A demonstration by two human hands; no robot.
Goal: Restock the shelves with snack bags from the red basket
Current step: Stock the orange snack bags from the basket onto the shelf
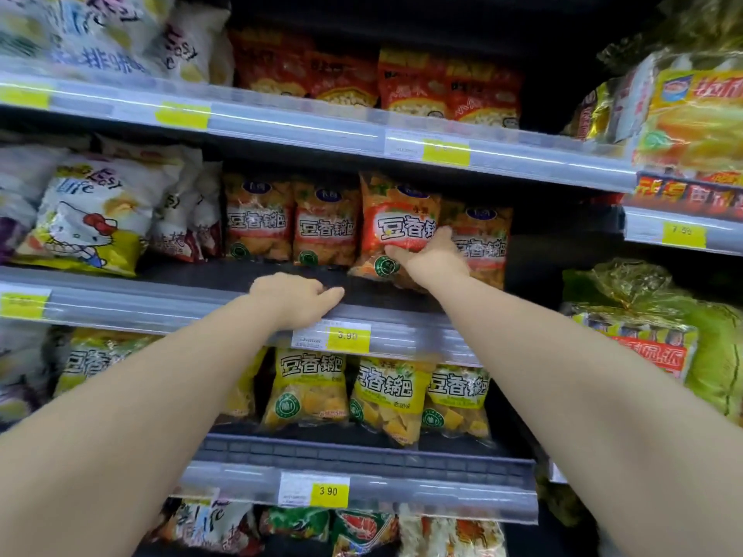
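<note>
My right grip point(430, 255) is clamped on an orange snack bag point(396, 219). The fingers curl round its lower right part and the thumb lies across the front, just under the big white lettering. The bag stands on the middle shelf point(120, 301), tilted a little to the left and set forward of its row. Its bottom edge sits low at the dark shelf board; whether it rests there I cannot tell.

Two matching orange bags point(325, 227) stand upright just to its left. A fourth one point(484, 245) stands just to its right, partly hidden behind my wrist.

My left grip point(295, 297) holds nothing. Its fingers are loose and apart and point to the right, and it rests on the front edge of the same shelf. It is just above a yellow price tag point(347, 335) that reads 3.90 and is well apart from the held bag.

On the shelf below stands a row of yellow snack bags point(309, 389) with the same lettering, and under them is another 3.90 tag point(329, 491). On the top shelf stand red snack bags point(414, 86). At the left end of the middle shelf sits a white bag with a cartoon cat point(88, 223).
</note>
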